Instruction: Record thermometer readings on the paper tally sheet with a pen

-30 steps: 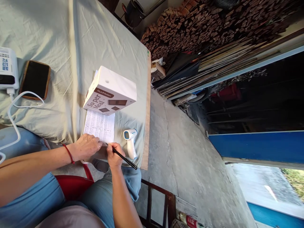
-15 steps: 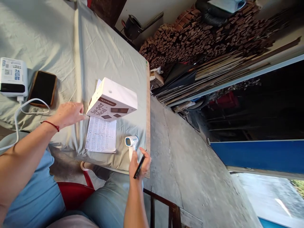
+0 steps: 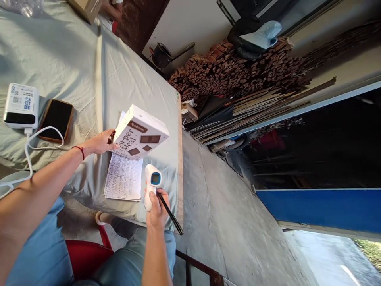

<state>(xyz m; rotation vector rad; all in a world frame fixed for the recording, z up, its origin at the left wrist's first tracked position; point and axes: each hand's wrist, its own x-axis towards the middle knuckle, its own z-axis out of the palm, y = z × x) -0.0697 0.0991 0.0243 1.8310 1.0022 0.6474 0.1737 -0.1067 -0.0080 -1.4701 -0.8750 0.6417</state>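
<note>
My left hand (image 3: 103,142) grips the near left corner of a white "Su-per Meal" box (image 3: 143,133), which leans at a tilt over some papers. Those handwritten sheets (image 3: 123,178) lie on the cloth, partly covered by the box. In my right hand (image 3: 157,206) is a white infrared thermometer (image 3: 151,184), its thumb on the handle and its small screen facing me. A black pen (image 3: 171,214) is also tucked in the right hand, pointing toward the table's corner.
Left on the cloth-covered table (image 3: 68,51) are a black phone (image 3: 56,119) and a white power bank (image 3: 21,106) with a cable (image 3: 29,155). A cardboard box (image 3: 86,8) stands at the far edge beside another person's arm (image 3: 114,12). Stacked firewood (image 3: 214,67) lies beyond.
My left hand has moved right and taken hold of the box, which has tilted. My right hand has lifted the thermometer and shifted left, the pen still in it.
</note>
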